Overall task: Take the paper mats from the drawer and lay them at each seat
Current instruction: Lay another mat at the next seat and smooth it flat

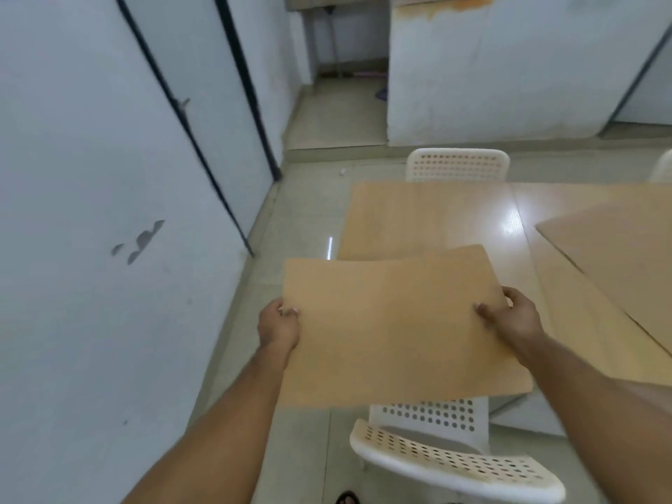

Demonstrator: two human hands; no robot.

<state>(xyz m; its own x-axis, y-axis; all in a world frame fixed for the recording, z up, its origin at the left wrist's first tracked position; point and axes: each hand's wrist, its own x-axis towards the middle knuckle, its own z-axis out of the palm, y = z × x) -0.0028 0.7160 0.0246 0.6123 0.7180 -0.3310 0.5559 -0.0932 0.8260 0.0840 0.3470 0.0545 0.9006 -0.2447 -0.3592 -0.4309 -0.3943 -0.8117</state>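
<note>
Item: tan rectangular paper mat (392, 332), held in the air at the near-left corner of the pale glossy wooden table (509, 220). My left hand (278, 327) and right hand (512, 318) pinch its short edges. Handling: keep it level and lower it square to the table edge. Long axis runs left-right, far edge pointing tableward.

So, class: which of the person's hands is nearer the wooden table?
Right. The right hand grips the paper mat over the table; the left hand grips the opposite edge, over the floor.
</note>
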